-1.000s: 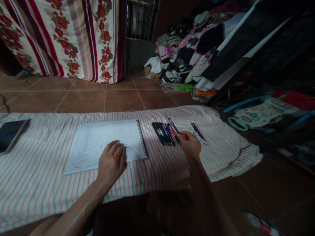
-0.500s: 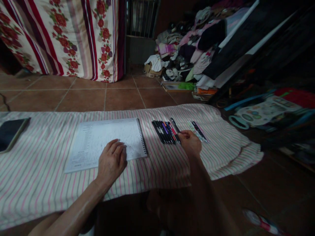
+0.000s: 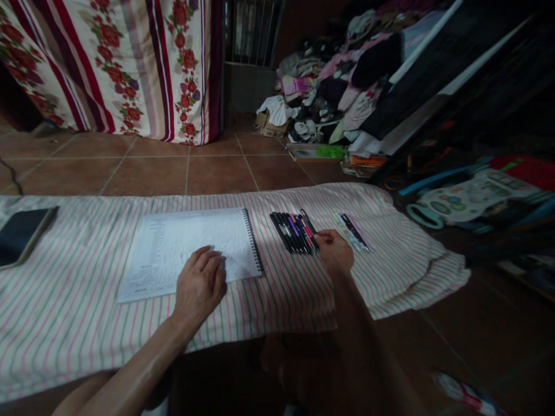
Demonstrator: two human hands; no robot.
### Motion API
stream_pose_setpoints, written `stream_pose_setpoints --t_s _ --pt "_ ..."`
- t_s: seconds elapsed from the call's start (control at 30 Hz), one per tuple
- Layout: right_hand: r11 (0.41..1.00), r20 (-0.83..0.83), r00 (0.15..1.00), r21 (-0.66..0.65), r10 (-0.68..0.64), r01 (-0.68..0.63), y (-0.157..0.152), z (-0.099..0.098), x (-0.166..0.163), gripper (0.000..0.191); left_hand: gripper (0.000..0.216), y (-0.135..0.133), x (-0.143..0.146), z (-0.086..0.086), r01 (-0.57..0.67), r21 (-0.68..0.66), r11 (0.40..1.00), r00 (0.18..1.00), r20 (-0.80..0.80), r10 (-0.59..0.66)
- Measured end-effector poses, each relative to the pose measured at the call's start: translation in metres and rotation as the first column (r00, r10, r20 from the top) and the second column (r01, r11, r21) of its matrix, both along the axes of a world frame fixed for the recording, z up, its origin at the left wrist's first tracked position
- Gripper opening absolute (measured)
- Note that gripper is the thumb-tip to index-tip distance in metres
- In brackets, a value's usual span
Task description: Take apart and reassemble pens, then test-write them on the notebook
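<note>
My right hand (image 3: 335, 252) is closed in a pinch on the lower end of a dark pen (image 3: 307, 221). That pen lies at a slant against the right end of a row of several pens (image 3: 291, 232), mostly black, with purple and red ones among them. My left hand (image 3: 202, 277) rests on the lower right part of an open spiral notebook (image 3: 173, 242), its fingers loosely laid on the page and nothing in them. Beyond my right hand lies a smaller group of pens (image 3: 353, 231), partly hidden by the hand.
A striped cloth (image 3: 78, 312) covers the table. At its left side lies a dark-screened tablet or phone (image 3: 21, 234). Behind are a floral curtain (image 3: 151, 69) and a heap of clothes (image 3: 338, 86). A bottle (image 3: 466, 396) lies on the floor at the lower right.
The pen in my right hand has moved slightly left, closer to the row. My left hand stays on the notebook. The whole view has shifted a little.
</note>
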State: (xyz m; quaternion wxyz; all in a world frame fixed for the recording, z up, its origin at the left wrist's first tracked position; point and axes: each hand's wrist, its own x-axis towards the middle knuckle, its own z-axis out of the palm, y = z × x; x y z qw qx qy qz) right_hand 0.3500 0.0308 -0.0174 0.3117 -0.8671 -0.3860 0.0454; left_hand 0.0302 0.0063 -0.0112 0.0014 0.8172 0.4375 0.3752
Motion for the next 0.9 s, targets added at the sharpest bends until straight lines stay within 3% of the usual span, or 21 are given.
stream_pose_setpoints --t_s 0.9 --pt "0.991 0.036 0.998 -0.123 0.059 -0.054 -0.0002 0.0032 -0.0033 0.032 0.018 0.0007 -0.0027 0.001 -0.006 0.005 1.0 1.0 -0.007 0.006"
